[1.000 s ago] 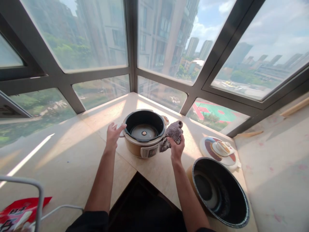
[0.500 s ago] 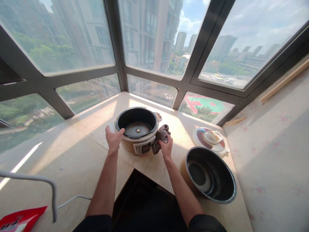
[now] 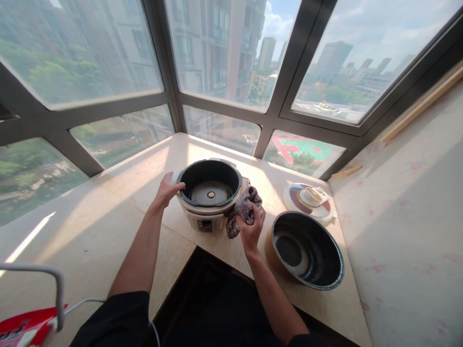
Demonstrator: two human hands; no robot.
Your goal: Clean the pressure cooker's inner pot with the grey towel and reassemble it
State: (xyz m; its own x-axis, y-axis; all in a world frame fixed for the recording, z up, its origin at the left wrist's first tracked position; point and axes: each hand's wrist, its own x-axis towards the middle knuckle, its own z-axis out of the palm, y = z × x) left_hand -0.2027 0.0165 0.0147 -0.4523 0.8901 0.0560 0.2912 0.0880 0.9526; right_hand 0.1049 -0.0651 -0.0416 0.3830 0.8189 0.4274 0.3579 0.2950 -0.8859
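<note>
A beige electric cooker base (image 3: pixel 207 218) with no lid stands on the pale stone counter (image 3: pixel 108 212) by the corner windows; its dark inside and heating plate show. My left hand (image 3: pixel 167 188) grips the cooker's left rim, thumb over the edge. My right hand (image 3: pixel 250 227) is closed on a crumpled grey-brown cloth (image 3: pixel 242 210) pressed against the cooker's right side.
The black inner pot (image 3: pixel 307 250) lies tilted on the counter to the right, with the cooker's white lid (image 3: pixel 307 198) behind it. A metal frame (image 3: pixel 54 289), a white cable and a red packet (image 3: pixel 21 328) sit at bottom left. Dark gap below the counter's notch.
My left hand went from hovering beside the cooker to gripping its left rim. My right hand with the cloth dropped from the rim's height to the cooker's right side.
</note>
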